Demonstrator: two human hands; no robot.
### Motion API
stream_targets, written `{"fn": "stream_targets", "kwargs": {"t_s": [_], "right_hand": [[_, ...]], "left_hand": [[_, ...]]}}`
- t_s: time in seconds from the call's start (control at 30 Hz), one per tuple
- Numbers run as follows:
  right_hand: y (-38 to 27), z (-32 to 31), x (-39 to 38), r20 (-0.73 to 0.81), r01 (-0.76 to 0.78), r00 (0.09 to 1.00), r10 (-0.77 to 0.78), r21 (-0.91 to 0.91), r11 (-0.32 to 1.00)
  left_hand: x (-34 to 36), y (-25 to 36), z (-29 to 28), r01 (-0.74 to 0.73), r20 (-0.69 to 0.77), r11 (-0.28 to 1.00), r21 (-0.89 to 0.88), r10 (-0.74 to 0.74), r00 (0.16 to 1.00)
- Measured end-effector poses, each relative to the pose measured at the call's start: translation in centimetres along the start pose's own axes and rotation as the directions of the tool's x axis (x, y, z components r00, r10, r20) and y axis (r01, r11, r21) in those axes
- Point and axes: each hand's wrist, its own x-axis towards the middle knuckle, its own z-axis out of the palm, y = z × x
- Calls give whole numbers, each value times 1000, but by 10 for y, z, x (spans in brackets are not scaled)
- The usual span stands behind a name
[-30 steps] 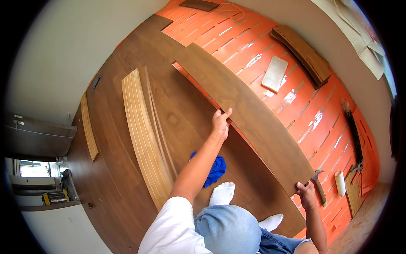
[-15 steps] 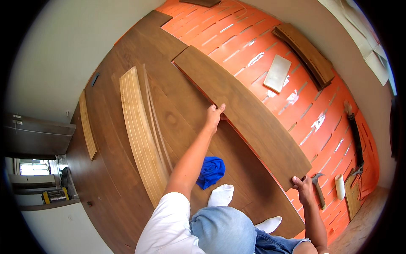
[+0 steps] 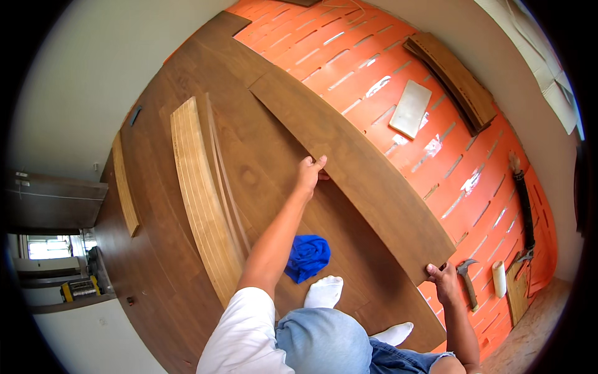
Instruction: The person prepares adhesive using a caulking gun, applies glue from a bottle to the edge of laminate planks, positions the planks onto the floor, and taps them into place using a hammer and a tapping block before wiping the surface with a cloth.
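Observation:
Both my hands hold a long brown floorboard (image 3: 367, 168) along the edge of the laid wooden floor (image 3: 249, 168). My left hand (image 3: 313, 174) grips its near long edge around the middle, thumb on top and fingers underneath. At the board's right end, my right hand (image 3: 443, 278) is closed on the corner. The far end of the board meets the laid boards, while its near edge is tilted up, with shadow beneath. Beyond it spreads an orange slotted underlay (image 3: 349, 87). A blue cloth (image 3: 307, 257) lies near my feet.
Loose boards (image 3: 205, 199) lie on the floor to my left. On the underlay rest a white block (image 3: 411, 109), a stack of boards (image 3: 451, 81), a hammer (image 3: 467, 283), a white roll (image 3: 499, 278) and a long black tool (image 3: 524, 209).
The floorboard has shifted slightly toward the laid floor, and the red gap along its near edge no longer shows. Both hands still hold it and have moved little.

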Motion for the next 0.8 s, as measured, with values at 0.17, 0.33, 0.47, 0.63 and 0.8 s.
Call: {"fn": "stream_targets", "kwargs": {"t_s": [0.17, 0.33, 0.47, 0.63, 0.8], "right_hand": [[0, 2, 4, -7, -20, 1000, 20, -7, 1000], [12, -10, 12, -2, -53, 999, 53, -19, 998], [14, -6, 13, 3, -75, 997, 75, 34, 997], [8, -2, 15, -23, -91, 995, 92, 46, 995], [7, -2, 16, -9, -123, 992, 124, 60, 991]], "left_hand": [[2, -4, -4, -8, -1, 1000, 14, 8, 1000], [5, -2, 0, -11, -3, 1000, 29, 11, 1000], [4, -2, 0, 6, -20, 1000, 10, -6, 1000], [6, -3, 2, 17, -23, 1000, 10, -17, 1000], [1, 1, 2, 6, -30, 999, 39, -4, 1000]]}}
